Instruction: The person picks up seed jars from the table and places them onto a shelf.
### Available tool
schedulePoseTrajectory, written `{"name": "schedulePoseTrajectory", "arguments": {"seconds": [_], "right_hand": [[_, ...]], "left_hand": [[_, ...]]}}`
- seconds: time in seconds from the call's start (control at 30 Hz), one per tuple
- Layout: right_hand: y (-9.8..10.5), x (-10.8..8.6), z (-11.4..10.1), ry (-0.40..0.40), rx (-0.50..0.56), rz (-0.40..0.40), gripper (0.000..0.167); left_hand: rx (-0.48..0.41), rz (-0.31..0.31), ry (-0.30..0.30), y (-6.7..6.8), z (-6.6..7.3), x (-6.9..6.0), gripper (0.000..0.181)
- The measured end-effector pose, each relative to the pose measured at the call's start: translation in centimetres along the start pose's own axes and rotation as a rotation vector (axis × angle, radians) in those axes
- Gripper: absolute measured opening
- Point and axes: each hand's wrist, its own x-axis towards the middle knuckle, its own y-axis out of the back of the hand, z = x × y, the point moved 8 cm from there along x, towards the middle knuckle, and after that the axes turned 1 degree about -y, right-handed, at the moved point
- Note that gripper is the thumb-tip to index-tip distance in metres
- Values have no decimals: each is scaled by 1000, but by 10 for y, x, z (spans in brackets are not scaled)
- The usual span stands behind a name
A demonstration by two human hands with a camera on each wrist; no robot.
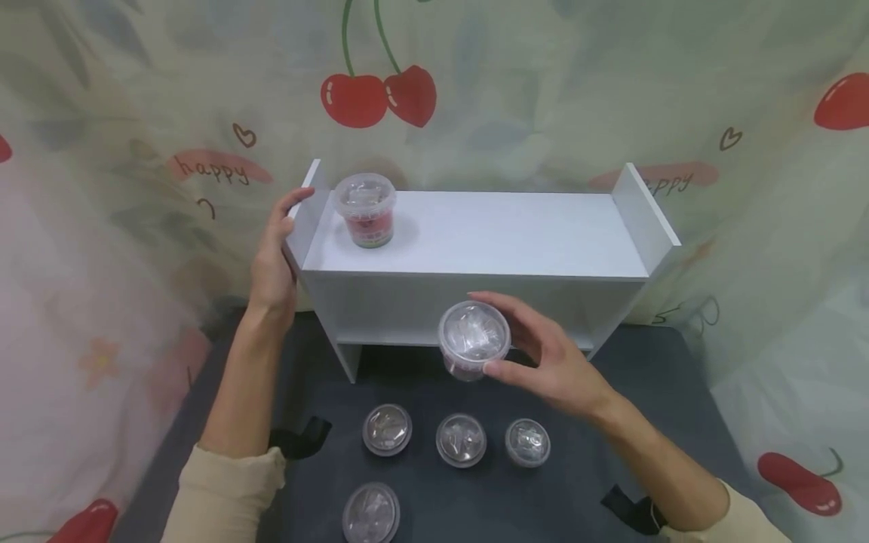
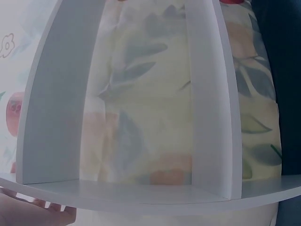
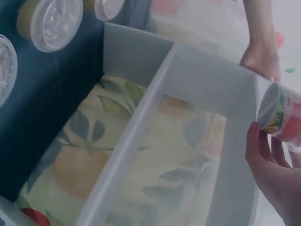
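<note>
A clear lidded plastic cup [image 1: 474, 335] is gripped by my right hand [image 1: 557, 358], in front of the white shelf [image 1: 489, 234]. In the right wrist view that cup [image 3: 284, 113] shows a colourful label and red contents, with the fingers of the right hand [image 3: 277, 174] around it. My left hand [image 1: 274, 260] holds the left side panel of the shelf at its upper edge. Only part of the left hand [image 2: 35, 212] appears in the left wrist view, at the panel. On the shelf's top board, near the left panel, stands another lidded cup [image 1: 366, 211] with red contents.
Several lidded cups, among them one at the left [image 1: 387, 430], one in the middle [image 1: 461, 440], one at the right [image 1: 527, 443] and one nearer [image 1: 371, 514], stand on the dark table [image 1: 570, 498]. A patterned curtain [image 1: 529, 90] hangs behind and beside the shelf.
</note>
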Motion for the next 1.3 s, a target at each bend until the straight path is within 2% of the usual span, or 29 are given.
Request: {"name": "schedulePoseTrajectory", "arguments": {"seconds": [0.3, 0.53, 0.8, 1.03, 1.3], "right_hand": [[11, 16, -17, 55, 6, 10, 66], [19, 31, -27, 81, 8, 10, 65], [30, 47, -29, 37, -8, 14, 65], [43, 57, -28, -9, 35, 60, 61], [58, 69, -22, -74, 5, 122, 55]], "left_hand": [[7, 10, -7, 2, 1, 0, 47], [24, 18, 15, 3, -1, -1, 47], [16, 16, 10, 2, -2, -2, 47], [8, 1, 2, 0, -4, 0, 47], [-16, 0, -14, 1, 0, 1, 47]]}}
